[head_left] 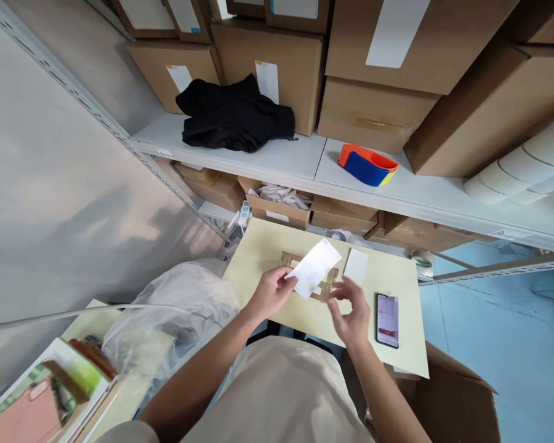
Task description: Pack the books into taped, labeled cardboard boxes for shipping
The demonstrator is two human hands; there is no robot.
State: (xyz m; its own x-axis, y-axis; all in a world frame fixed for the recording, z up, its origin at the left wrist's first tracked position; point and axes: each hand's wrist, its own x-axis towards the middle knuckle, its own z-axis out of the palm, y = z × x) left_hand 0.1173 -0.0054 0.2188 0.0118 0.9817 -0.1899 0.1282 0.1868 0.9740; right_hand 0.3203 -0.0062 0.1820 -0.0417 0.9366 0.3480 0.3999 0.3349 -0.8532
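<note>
My left hand (273, 289) pinches the lower left edge of a white paper slip (317, 266) between thumb and fingers, above the pale yellow table. Just right of that slip is my right hand (352, 311), with thumb and fingers curved but apart and nothing visible between them. A brown, taped-looking flat package (289, 258) lies under the slip, which hides much of it. Behind my right hand, a second white slip (356, 263) rests on the table (253, 249).
A phone (387, 321) lies on the table's right side. Ahead, a shelf (300, 161) bears cardboard boxes (268, 74), a black garment (235, 117), a coloured band (368, 166) and white rolls (521, 166). Clear plastic bags (175, 301) stand left; an open carton (457, 394) sits lower right.
</note>
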